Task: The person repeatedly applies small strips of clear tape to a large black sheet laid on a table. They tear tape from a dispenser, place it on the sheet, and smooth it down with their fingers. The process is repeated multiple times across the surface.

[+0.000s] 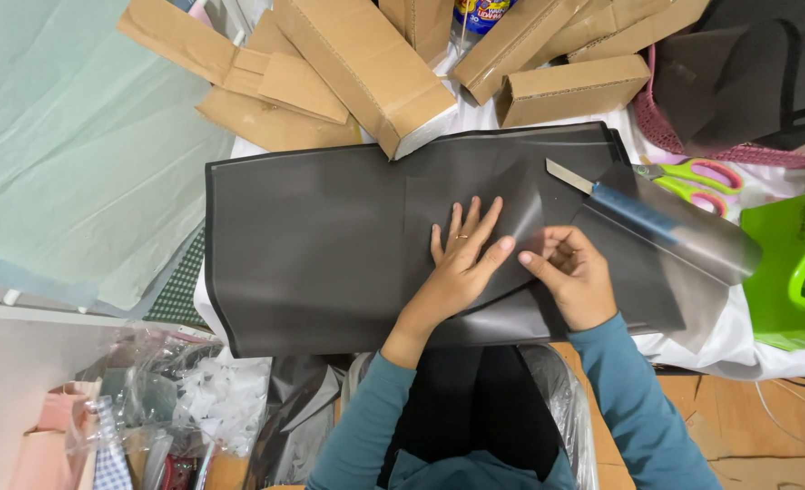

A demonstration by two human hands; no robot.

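Beyond my hands I see brown cardboard boxes (366,63) lying fanned out; a blue-and-yellow labelled package (481,13) sits among them, mostly hidden.

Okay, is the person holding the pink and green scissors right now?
No, the scissors lie untouched by the box cutter; both hands press the dark sheet.

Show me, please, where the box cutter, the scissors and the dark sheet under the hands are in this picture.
Box cutter (622,208), head view, on its blue handle.
Scissors (697,179), head view, on the pink and green handles.
Dark sheet (312,245), head view, on its bare left half.
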